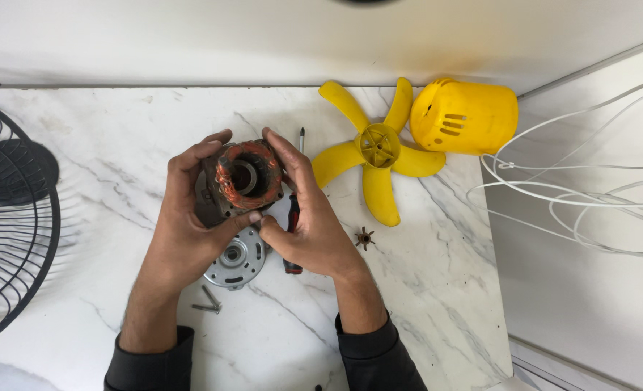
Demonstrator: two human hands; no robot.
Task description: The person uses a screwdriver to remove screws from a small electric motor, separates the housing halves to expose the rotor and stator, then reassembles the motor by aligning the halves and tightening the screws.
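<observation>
While both grip motor stator (247, 177) | left hand (187, 224) | right hand (310, 217)

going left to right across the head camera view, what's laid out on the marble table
Black wire fan guard → two loose screws → left hand → motor stator with copper windings, held in both hands → right hand → small brown toothed piece → yellow fan blade → yellow motor cover → white wire guard.

Coppery, glossy wire windings are seen on the metal motor stator (246, 179). A dull grey cast-metal end plate (236, 262) is shown on the polished marble table (422, 289). Smooth yellow plastic forms the fan blade (377, 148).
</observation>
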